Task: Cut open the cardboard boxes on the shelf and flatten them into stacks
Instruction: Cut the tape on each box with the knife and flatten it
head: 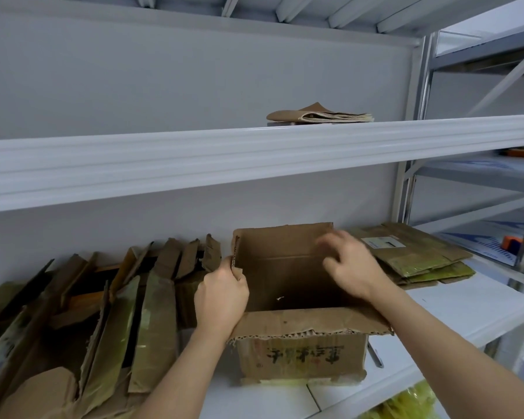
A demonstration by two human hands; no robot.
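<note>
An open brown cardboard box (pixel 300 355) with dark printed characters on its front stands on the white shelf (pixel 454 306) before me. My left hand (pixel 221 294) grips the box's upright left flap near its corner. My right hand (pixel 350 263) hovers blurred over the box's right side, fingers loosely spread, holding nothing. A flattened stack of boxes with yellow tape (pixel 412 252) lies to the right of the box.
Several opened boxes (pixel 109 313) with raised flaps crowd the shelf's left part. A second flattened pile (pixel 321 115) lies on the upper shelf. A grey tool (pixel 375 356) lies by the box's right bottom corner. Metal shelving stands at right.
</note>
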